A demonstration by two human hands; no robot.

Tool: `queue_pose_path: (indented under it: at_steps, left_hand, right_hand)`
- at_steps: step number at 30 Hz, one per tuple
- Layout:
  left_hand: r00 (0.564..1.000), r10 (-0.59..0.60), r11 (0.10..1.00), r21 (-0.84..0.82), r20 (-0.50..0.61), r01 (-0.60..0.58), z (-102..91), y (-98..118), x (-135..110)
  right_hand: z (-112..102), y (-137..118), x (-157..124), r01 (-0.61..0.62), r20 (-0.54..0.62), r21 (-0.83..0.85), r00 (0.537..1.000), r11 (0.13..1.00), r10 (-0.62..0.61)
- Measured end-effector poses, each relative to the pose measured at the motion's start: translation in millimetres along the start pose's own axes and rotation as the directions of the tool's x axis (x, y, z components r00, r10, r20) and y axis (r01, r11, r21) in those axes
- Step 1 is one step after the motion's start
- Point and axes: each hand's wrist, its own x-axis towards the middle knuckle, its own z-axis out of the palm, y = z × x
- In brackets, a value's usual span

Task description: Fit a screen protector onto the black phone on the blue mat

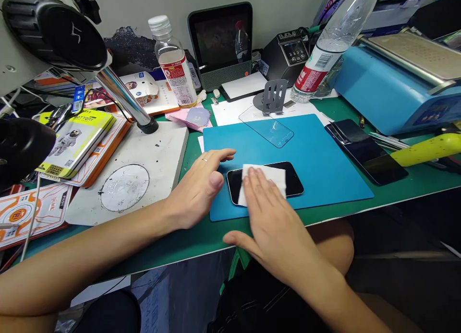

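Observation:
A smartphone (296, 182) with a dark screen lies face up on a blue mat (324, 165). Over the middle of its screen is a white wipe (275, 175), pressed down by the flat, stretched fingers of my right hand (270, 222). That thumb sticks out to the left, clear of the phone. Just left of the phone hovers my left hand (198, 189), a ring on one finger; its fingers stretch forward, thumb apart, holding nothing. Behind the phone, a clear screen protector (268, 126) with a dark border lies partly over the mat's back edge.
Another dark phone (367, 150) and a yellow-green handle (428, 149) lie right. A blue machine (389, 88), tilted bottle (334, 45), grey stand (274, 97), upright bottle (175, 69) and display (221, 45) line the back. A microscope base (165, 150) and battery boxes (72, 141) stand left.

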Motion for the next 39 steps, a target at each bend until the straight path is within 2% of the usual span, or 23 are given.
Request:
queue_pose_path:
  at_steps: [3,5,10,14,20,22,26,30,36,39]
  left_hand:
    - [1.000,-0.006,1.000,0.002,-0.008,0.006,-0.2,0,0]
    - [1.000,-0.009,1.000,0.003,-0.009,0.009,-0.6,-1,0]
    - [1.000,0.002,1.000,0.013,-0.011,-0.002,-0.8,-1,0]
    - [1.000,-0.008,1.000,0.005,-0.001,0.008,0.2,0,0]
    - [1.000,-0.004,1.000,-0.007,-0.006,0.004,0.5,0,-1]
    - [1.000,-0.012,1.000,-0.007,-0.010,0.012,-0.2,0,-1]
    - [1.000,-0.005,1.000,0.003,0.005,0.005,-1.3,-1,0]
    - [1.000,-0.007,1.000,0.009,0.001,0.007,-1.4,-3,-1]
    - [1.000,-0.024,1.000,0.015,0.001,0.024,-0.9,-4,-2]
    - [1.000,-0.017,1.000,0.014,0.004,0.017,-0.8,-3,-2]
  right_hand:
    - [1,-18,19,0.020,0.051,0.079,0.998,0.997,-0.024]
    - [1,-22,22,0.045,0.056,0.091,0.997,0.995,-0.050]
    - [-7,-8,-7,0.190,0.022,0.036,0.981,0.981,-0.190]
    - [-12,-1,-21,0.222,-0.004,0.000,0.975,0.975,-0.222]
    - [-9,-10,26,0.101,0.106,0.133,0.988,0.986,-0.116]
    - [-8,-10,34,0.086,0.128,0.182,0.986,0.980,-0.110]
    - [-8,1,21,0.106,0.073,0.169,0.990,0.980,-0.120]
    - [-10,21,3,0.071,0.054,0.119,0.995,0.990,-0.078]
    - [-16,58,-13,-0.060,0.053,0.006,0.997,0.998,0.060]
    - [-17,68,-19,-0.126,0.064,-0.014,0.990,0.992,0.127]
